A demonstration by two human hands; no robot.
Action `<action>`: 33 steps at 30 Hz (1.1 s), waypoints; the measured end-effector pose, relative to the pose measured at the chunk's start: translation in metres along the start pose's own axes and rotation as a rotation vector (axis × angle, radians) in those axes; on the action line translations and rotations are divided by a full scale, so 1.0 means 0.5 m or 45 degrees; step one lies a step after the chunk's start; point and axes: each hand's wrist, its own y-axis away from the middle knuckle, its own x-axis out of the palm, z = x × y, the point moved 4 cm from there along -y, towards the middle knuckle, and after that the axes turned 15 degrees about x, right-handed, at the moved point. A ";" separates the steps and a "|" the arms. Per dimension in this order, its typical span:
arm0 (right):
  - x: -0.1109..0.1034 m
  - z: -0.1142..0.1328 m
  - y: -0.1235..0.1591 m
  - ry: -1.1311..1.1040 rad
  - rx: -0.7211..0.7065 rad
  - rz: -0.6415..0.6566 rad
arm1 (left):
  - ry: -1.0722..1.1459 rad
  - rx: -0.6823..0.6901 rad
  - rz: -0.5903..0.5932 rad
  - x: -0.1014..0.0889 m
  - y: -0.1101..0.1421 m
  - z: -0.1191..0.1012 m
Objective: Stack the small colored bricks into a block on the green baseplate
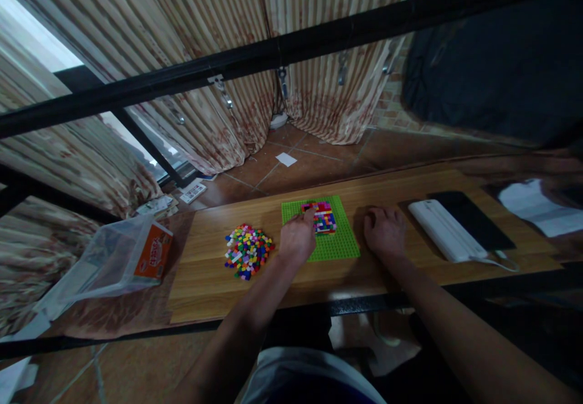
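A green baseplate (339, 247) lies on the wooden table (214, 288) with a block of coloured small bricks (324, 217) built on its far half. My left hand (298, 237) rests on the plate's left part, fingers curled, fingertips touching the left side of the built block. What its fingers pinch, if anything, is hidden. My right hand (385, 231) lies on the table just right of the plate, fingers curled under, with nothing visible in it. A heap of loose coloured bricks (247, 251) sits left of the plate.
A white power bank (444, 231) with a cable and a black phone (473, 219) lie to the right. Left of the table are a clear plastic bag (98, 264) and an orange box (153, 252). Black metal bars cross above; curtains hang behind.
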 end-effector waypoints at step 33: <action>0.003 -0.002 -0.002 -0.010 -0.022 -0.026 | -0.137 0.222 -0.302 0.040 0.050 -0.003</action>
